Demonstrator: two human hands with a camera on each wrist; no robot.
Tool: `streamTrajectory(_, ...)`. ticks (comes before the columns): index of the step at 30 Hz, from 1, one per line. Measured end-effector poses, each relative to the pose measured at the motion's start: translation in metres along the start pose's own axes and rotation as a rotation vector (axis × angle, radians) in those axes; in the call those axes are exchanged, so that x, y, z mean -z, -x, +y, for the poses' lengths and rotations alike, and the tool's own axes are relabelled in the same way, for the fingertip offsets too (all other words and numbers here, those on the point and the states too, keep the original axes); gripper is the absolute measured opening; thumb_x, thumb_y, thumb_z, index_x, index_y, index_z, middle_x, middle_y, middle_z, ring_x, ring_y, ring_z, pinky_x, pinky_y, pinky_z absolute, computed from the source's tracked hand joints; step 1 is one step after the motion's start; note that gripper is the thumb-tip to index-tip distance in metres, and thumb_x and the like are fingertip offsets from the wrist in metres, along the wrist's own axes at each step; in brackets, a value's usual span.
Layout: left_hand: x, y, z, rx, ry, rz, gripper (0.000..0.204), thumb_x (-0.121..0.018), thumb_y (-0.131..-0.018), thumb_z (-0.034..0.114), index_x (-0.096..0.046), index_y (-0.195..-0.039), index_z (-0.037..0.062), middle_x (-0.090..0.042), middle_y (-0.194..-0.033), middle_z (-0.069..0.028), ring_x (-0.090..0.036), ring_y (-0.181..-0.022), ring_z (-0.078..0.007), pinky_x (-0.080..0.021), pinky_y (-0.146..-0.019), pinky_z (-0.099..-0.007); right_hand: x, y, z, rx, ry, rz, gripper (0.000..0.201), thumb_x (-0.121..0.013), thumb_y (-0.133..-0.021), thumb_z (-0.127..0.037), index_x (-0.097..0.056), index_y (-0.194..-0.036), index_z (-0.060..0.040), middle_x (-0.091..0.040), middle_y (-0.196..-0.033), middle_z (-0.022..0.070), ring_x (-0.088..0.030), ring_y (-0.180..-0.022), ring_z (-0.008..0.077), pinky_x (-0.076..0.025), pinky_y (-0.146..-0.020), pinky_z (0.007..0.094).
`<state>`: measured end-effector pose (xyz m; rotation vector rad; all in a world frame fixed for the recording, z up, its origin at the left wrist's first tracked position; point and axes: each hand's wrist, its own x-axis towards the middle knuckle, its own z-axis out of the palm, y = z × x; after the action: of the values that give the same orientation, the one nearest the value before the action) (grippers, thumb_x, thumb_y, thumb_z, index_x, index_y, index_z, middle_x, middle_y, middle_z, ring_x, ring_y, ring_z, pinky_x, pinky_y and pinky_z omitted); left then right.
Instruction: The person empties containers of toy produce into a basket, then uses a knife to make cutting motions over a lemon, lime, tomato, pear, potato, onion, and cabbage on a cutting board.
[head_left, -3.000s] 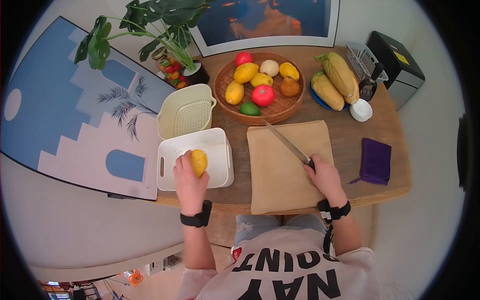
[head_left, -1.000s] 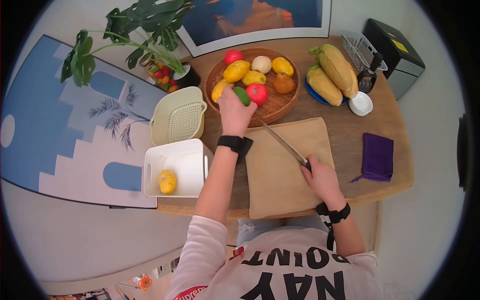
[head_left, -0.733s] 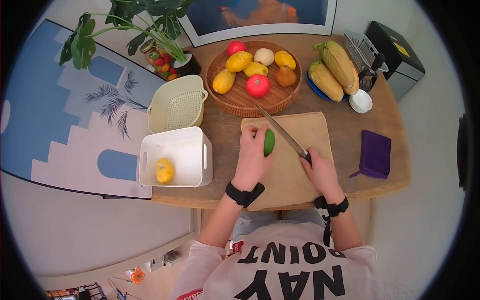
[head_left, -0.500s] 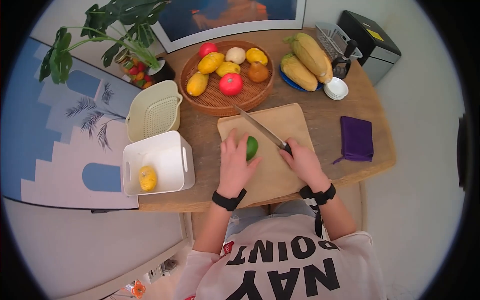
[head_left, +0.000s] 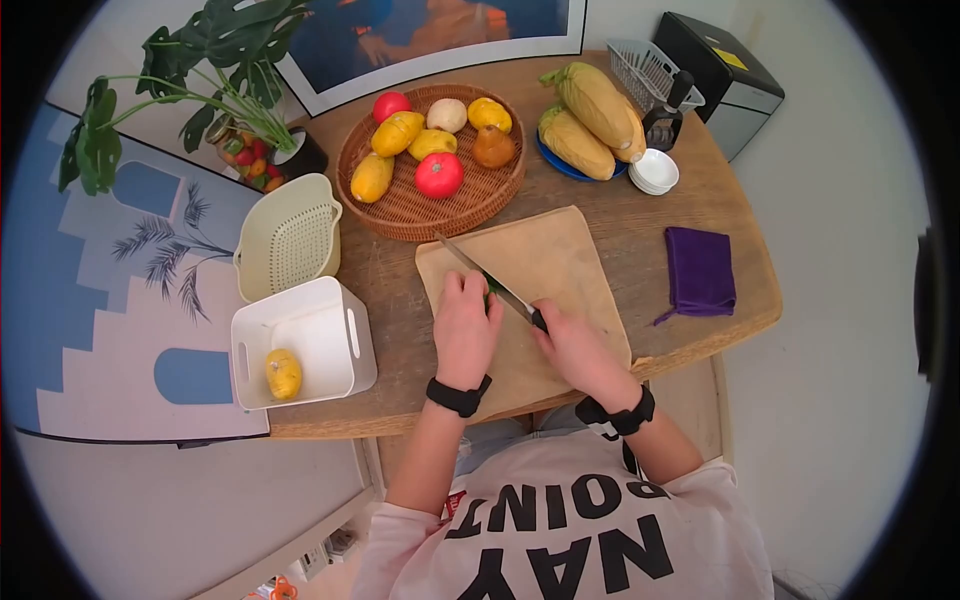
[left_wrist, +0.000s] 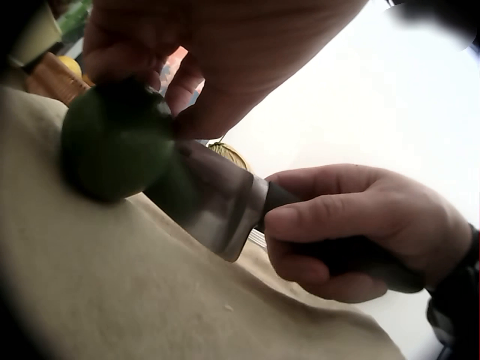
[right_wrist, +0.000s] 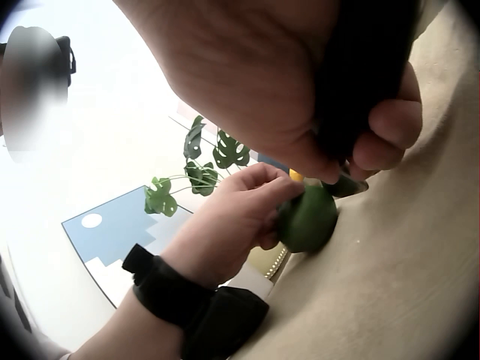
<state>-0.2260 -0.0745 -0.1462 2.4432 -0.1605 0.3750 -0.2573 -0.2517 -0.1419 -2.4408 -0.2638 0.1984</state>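
My left hand (head_left: 465, 335) holds a smooth green oval fruit (left_wrist: 112, 146) on a tan mat (head_left: 560, 260), fingertips over its top. In the head view the hand covers most of the fruit. My right hand (head_left: 580, 355) grips the black handle of a kitchen knife (head_left: 500, 285), thumb along its side. The blade points to the far left, right at the fruit; in the left wrist view its broad heel shows beside the green skin. From the right wrist view the green fruit (right_wrist: 309, 219) appears whole, with the left thumb and fingers on it.
A wicker basket (head_left: 480, 208) of fruit stands beyond the mat. To the left are a white bin (head_left: 350, 375) with a yellow fruit (head_left: 284, 374) inside and a pale colander (head_left: 290, 235). Husked corn (head_left: 595, 105), white bowls (head_left: 654, 172) and a purple pouch (head_left: 700, 270) lie right.
The left hand put a yellow fruit into the white bin, took the green fruit from the basket and brought it onto the mat. The knife has come close against the fruit.
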Motion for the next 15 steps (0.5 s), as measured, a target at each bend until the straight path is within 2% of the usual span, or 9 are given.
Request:
streamTrajectory(4,0.0,-0.001,-0.004,0.019,0.047,0.025,0.021,-0.071,-0.082,0.004,-0.054,-0.095,0.0033,-0.053,-0.099,-0.0154,-0.059,-0.089,-0.0389,-0.05,-0.075,-0.0463,0.003,0.01,-0.008,0.011,-0.062,0.045,0.029,-0.061,-0.099,-0.015,-0.05,-0.123,-0.0039,-0.068,-0.091,0.0257,-0.067,-0.086,0.0458,-0.052,-0.073,0.0531)
streamTrajectory(7,-0.001,-0.001,-0.006,0.024,0.042,0.018,0.023,-0.071,-0.081,0.005,-0.053,-0.095,0.0037,-0.052,-0.098,-0.0153,-0.059,-0.091,-0.0381,-0.05,-0.076,-0.0468,0.014,0.016,-0.021,0.017,-0.066,0.087,0.021,-0.057,-0.1,-0.015,-0.049,-0.114,-0.0021,-0.068,-0.089,0.0237,-0.068,-0.082,0.044,-0.053,-0.068,0.0536)
streamTrajectory(10,-0.003,-0.002,-0.004,0.024,0.021,0.017,0.022,-0.071,-0.081,0.004,-0.053,-0.094,0.0036,-0.052,-0.097,-0.0153,-0.058,-0.092,-0.0383,-0.049,-0.077,-0.0469,0.01,0.015,-0.016,-0.023,0.037,-0.013,0.019,-0.056,-0.1,-0.016,-0.049,-0.113,-0.0025,-0.068,-0.089,0.0233,-0.068,-0.082,0.0428,-0.053,-0.068,0.0533)
streamTrajectory(13,-0.002,-0.004,-0.005,0.012,0.015,0.025,0.021,-0.07,-0.082,0.004,-0.053,-0.094,0.0034,-0.052,-0.097,-0.0153,-0.057,-0.092,-0.0383,-0.049,-0.077,-0.0468,0.005,0.014,-0.01,0.028,0.008,0.053,0.019,-0.056,-0.101,-0.017,-0.049,-0.111,-0.003,-0.068,-0.088,0.0223,-0.068,-0.081,0.0427,-0.053,-0.068,0.053)
streamTrajectory(15,-0.001,-0.002,-0.006,0.003,0.03,0.029,0.021,-0.07,-0.082,0.004,-0.053,-0.093,0.0033,-0.052,-0.096,-0.0152,-0.057,-0.091,-0.0381,-0.049,-0.076,-0.0469,0.011,0.017,-0.018,0.001,-0.032,0.072,0.018,-0.056,-0.101,-0.017,-0.049,-0.11,-0.0031,-0.068,-0.086,0.0217,-0.068,-0.08,0.0427,-0.053,-0.067,0.0528)
